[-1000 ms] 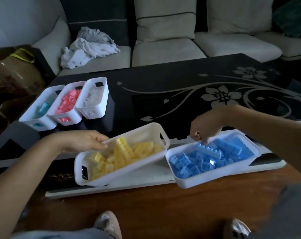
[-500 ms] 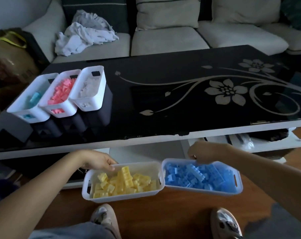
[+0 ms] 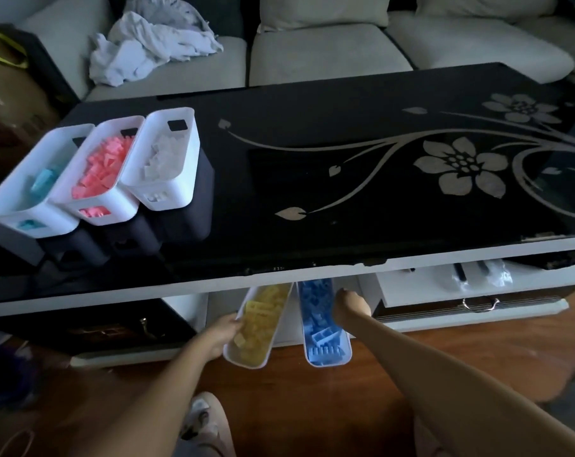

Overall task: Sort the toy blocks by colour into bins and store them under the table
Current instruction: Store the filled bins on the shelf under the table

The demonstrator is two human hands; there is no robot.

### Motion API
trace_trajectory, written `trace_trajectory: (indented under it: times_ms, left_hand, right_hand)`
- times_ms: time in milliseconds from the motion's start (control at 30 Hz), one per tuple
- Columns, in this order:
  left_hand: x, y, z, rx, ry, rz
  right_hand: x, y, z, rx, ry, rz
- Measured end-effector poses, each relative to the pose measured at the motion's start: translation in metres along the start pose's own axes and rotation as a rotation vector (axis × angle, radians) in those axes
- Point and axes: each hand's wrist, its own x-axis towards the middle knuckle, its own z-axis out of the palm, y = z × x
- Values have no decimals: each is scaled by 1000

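Home living room: cream sofa point(image 3: 329, 57) along the frame top, black floral glass coffee table point(image 3: 345, 179) at centre, wooden floor point(image 3: 361, 407) below.

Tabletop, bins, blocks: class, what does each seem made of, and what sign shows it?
Tabletop: probably black glass with a glossy finish; it shows dark reflections. Bins: smooth white plastic, with moulded handle slots. Blocks: probably coloured plastic, given their studded moulded shapes.
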Motion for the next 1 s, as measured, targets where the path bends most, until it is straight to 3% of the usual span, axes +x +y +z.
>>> trace_trajectory:
  times_ms: [167,333,433,500,600,667,733,833,900,1000]
  left_hand:
    - [16,-10,30,44,84,20]
    - [15,-5,49,305,218,101]
    - [24,-2,53,346,214,141]
    - [28,3,56,292,196,159]
    - [34,7,64,128,158,104]
    - [35,4,72,70,170,12]
    - [34,-2,85,-74,139,-94]
    - [35,-7,100,-287,141,-99]
    - [43,-3,103,-249,198,-17]
    - [54,8,109,-194,239,55]
  right_hand:
    - [12,-1,23,175,35,110]
    - [28,4,30,330,18,229]
    - [24,9,22,631,-155,334]
    - [7,14,15,854,-434,488]
    - [-13,31,15,1431,-631,781]
    - [-17,40,22,1798,-613,818]
    - [-17,42,30,1959,-604,749]
    - [-12,35,37,2014,-463,604]
    - [1,30,39,2063,-283,641]
    - [19,31,39,2080,-186,651]
